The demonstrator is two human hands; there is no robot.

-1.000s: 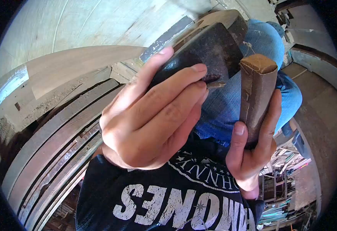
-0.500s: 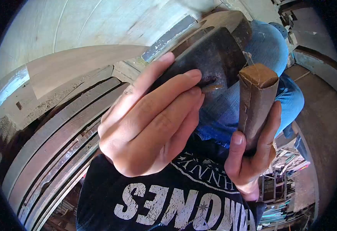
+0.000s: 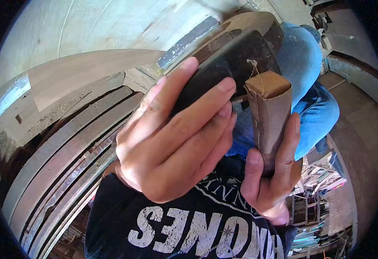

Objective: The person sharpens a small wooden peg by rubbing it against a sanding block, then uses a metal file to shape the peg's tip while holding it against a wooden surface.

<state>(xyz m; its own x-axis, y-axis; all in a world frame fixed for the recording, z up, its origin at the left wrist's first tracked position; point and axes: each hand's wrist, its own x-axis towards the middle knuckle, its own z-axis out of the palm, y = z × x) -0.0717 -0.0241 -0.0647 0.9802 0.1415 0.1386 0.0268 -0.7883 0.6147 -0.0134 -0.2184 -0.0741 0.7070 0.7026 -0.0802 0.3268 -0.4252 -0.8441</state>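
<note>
My left hand [image 3: 176,138] lies over a long, dark, smooth piece [image 3: 236,56], its fingers bent around the near side and its thumb hidden. My right hand [image 3: 277,185] grips a brown, leather-like tapered block [image 3: 271,116] from below, thumb on one side and fingers on the other. The block stands upright, its lighter square end [image 3: 268,85] facing up. A thin loose thread [image 3: 253,64] runs from that end towards the dark piece. Something small shows beyond my left fingertips, too unclear to name. Behind the dark piece is a wooden block [image 3: 256,21] with a hollow in it.
My knees in blue jeans [image 3: 301,56] are behind the pieces. Curved wooden boards [image 3: 68,129] are stacked at the left, below a pale panel [image 3: 89,30]. Thin strips of material [image 3: 312,237] lie in a pile at the lower right.
The brown block and my right hand have moved left, nearer my left hand. My left hand has shifted slightly right and down, its fingers a little more spread.
</note>
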